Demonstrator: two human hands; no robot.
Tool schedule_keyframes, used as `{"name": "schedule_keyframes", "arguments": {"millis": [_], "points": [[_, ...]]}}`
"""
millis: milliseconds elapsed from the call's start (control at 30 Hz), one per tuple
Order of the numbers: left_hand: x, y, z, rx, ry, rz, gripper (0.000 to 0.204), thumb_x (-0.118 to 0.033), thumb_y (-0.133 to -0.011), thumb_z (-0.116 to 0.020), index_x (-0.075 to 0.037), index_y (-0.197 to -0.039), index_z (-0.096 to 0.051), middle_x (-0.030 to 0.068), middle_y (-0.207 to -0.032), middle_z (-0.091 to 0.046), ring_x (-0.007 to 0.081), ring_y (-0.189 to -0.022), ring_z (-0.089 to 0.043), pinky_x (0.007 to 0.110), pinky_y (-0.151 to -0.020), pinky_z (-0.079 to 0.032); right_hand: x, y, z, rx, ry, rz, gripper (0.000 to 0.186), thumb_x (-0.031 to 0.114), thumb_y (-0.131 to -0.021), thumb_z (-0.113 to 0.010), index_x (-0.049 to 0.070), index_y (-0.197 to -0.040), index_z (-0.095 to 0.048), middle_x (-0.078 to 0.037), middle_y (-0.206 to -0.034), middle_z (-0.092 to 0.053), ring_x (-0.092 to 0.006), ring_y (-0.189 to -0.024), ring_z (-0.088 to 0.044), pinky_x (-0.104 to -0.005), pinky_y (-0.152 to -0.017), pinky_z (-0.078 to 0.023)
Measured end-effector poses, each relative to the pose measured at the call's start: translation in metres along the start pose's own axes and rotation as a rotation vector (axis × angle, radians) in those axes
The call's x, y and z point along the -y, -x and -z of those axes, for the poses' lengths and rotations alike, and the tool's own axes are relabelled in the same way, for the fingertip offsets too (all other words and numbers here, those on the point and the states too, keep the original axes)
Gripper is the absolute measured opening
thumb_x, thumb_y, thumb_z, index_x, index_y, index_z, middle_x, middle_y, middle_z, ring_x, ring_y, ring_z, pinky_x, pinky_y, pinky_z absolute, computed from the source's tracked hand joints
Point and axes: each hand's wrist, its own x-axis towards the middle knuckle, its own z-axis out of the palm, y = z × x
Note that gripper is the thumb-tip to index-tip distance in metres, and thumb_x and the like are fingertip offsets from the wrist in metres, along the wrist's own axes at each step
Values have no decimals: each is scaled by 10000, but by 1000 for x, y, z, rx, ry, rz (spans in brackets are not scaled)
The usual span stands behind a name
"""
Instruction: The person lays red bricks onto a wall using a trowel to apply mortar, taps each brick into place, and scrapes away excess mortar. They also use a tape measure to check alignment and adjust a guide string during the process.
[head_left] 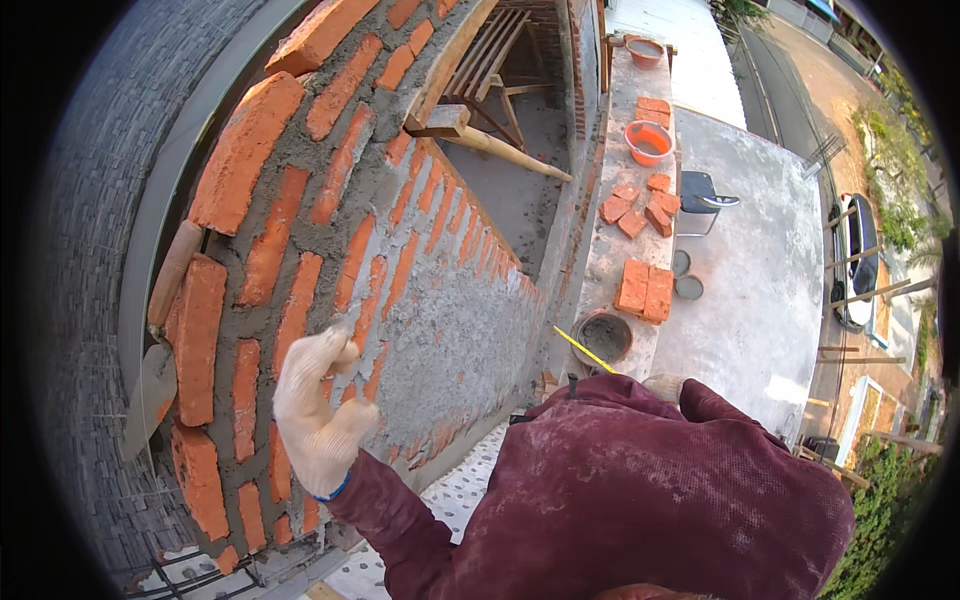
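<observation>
My left hand (325, 410), in a cream knit glove, is raised beside the brick wall (390, 262). Its fingers are bent, with a gap between them and the thumb, and nothing is in it. Only a bit of my gloved right hand (664, 386) shows past the maroon sleeve; its fingers are hidden. A yellow measuring strip (585, 350) juts out from beside my maroon top, over a dark mortar bucket (604, 338); what holds it is hidden. A trowel (150, 400) with a wooden handle lies along the wall's outer edge, next to the topmost bricks (202, 340).
A ledge to the right carries stacked bricks (643, 290), loose bricks (630, 210) and an orange bucket (648, 143). A wooden pole (515, 152) sticks out at the window opening. Beyond stands a dark chair (697, 192) on a concrete slab (740, 290). Grey roofing (90, 250) lies left.
</observation>
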Motion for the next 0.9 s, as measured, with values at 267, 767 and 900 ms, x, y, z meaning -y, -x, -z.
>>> {"name": "schedule_keyframes", "arguments": {"millis": [267,767,900], "points": [[40,-239,-60,-229,-1137,-399,622,-376,-796,-855,-66,-1298,-658,115,-1262,-667,302,-1212,-609,453,-1036,-498,38,55,26,19,478,218,430,352,-933,-609,148,-1298,-707,-155,-1316,-696,-334,-1219,-666,-424,-986,-533],[87,-395,0,-21,-1067,372,952,-808,-876,-539,-148,-1555,-443,189,-1464,-570,389,-1366,-542,524,-1079,-482,-60,67,24,-206,437,227,161,217,-820,-677,66,-830,-732,-139,-770,-718,-324,-748,-713,-449,-670,-529],[82,-412,-30,15,-1165,328,927,-767,-880,-579,-150,-1557,-440,201,-1494,-546,398,-1345,-561,542,-1074,-494,-85,35,-13,-308,-186,-155,209,182,-741,-682,52,-883,-765,-75,-707,-677,-229,-647,-622,-424,-569,-460]]}}
